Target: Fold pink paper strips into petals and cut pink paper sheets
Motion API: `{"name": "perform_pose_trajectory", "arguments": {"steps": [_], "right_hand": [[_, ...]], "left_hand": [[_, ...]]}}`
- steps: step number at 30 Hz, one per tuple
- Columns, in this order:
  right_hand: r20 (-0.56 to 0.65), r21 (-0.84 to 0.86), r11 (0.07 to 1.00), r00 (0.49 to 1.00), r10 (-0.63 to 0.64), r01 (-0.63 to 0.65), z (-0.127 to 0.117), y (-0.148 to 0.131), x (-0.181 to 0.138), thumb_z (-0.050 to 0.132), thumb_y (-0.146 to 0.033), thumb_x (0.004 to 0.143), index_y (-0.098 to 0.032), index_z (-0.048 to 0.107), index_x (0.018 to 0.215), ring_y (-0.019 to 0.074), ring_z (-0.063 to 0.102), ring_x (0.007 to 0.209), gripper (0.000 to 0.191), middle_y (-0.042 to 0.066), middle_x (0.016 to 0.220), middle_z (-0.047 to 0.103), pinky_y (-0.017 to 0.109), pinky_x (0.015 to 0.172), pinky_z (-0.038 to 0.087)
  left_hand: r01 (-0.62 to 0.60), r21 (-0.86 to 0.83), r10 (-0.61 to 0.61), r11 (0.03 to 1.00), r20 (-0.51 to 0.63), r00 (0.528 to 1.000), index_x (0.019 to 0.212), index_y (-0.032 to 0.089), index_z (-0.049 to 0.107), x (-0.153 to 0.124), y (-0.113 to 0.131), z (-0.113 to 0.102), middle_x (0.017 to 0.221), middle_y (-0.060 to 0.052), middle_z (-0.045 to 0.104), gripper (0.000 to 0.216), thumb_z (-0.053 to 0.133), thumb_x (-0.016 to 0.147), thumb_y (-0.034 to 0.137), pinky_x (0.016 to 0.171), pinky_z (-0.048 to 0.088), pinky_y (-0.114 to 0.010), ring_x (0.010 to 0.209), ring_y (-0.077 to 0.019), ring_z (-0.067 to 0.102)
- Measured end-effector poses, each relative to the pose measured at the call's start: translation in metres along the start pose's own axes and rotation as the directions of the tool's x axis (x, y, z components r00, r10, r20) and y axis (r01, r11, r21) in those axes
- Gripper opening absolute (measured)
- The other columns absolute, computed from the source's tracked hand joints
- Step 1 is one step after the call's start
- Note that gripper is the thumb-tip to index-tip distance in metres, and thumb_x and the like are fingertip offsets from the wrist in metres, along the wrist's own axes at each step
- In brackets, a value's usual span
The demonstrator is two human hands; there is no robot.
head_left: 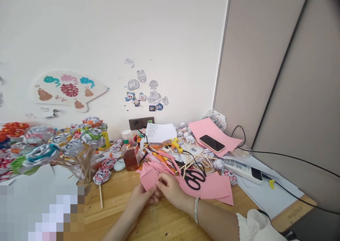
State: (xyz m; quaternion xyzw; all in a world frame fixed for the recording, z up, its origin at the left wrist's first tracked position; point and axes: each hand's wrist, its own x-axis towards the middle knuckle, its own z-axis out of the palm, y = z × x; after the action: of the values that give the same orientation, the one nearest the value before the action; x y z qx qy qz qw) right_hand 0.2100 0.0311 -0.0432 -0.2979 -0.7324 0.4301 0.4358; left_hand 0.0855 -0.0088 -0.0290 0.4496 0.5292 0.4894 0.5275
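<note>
Both hands work on one pink square (pixel 148 179), which sits above the front of the table (pixel 170 221). The left hand (pixel 142 197) pinches it at six o'clock, thumb and fingers together on its lower edge. The right hand (pixel 172 189) has thumb and forefinger clamped on it at about four o'clock, the two hands touching; a bracelet (pixel 196 210) circles the right wrist.

Around the square, the scissors (pixel 194 180) lie at three o'clock on pink sheets (pixel 217 189). The glue gun (pixel 175 145) rests at one o'clock, the phone (pixel 212 143) at two, farther off, and a note (pixel 160 132) at twelve. A jar (pixel 130 156) stands at eleven. At nine lies a paper rose (pixel 101 176) on a stick, with more paper flowers (pixel 73 145) at ten.
</note>
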Motion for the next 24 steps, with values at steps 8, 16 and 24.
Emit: {"name": "perform_pose_trajectory", "arguments": {"steps": [8, 16, 24], "right_hand": [[0.002, -0.312, 0.945, 0.994, -0.106, 0.101, -0.012, -0.003, 0.004, 0.043, -0.015, 0.078, -0.019, 0.055, 0.074, 0.0113, 0.046, 0.059, 0.013, -0.002, 0.063, 0.053, 0.021, 0.055, 0.032], [-0.027, -0.315, 0.944, 0.993, -0.114, 0.099, -0.022, -0.013, 0.011, 0.043, -0.011, 0.076, -0.020, 0.062, 0.084, 0.0153, 0.055, 0.075, 0.022, 0.003, 0.080, 0.063, 0.025, 0.066, 0.040], [-0.003, -0.003, 1.000, 1.000, -0.009, 0.009, -0.019, -0.011, 0.010, 0.044, -0.027, 0.080, -0.018, 0.062, 0.087, 0.0148, 0.055, 0.066, 0.021, 0.002, 0.072, 0.062, 0.026, 0.059, 0.043]], "left_hand": [[-0.192, 0.134, 0.213, 0.972, -0.159, 0.964, 0.075, 0.017, 0.055, 0.001, 0.015, -0.015, 0.054, 0.002, 0.059, 0.037, 0.061, 0.058, 0.050, 0.048, 0.043, -0.025, 0.049, -0.0139, 0.054], [-0.244, 0.053, 0.248, 0.968, -0.088, 0.965, 0.084, 0.017, 0.054, 0.002, 0.020, -0.022, 0.062, 0.002, 0.061, 0.042, 0.064, 0.058, 0.048, 0.047, 0.047, -0.025, 0.049, -0.0124, 0.054], [-0.191, -0.035, 0.183, 0.981, -0.164, 0.969, 0.080, 0.018, 0.054, 0.006, 0.014, -0.026, 0.055, 0.004, 0.061, 0.040, 0.065, 0.057, 0.048, 0.048, 0.047, -0.024, 0.045, -0.0110, 0.055]]}}
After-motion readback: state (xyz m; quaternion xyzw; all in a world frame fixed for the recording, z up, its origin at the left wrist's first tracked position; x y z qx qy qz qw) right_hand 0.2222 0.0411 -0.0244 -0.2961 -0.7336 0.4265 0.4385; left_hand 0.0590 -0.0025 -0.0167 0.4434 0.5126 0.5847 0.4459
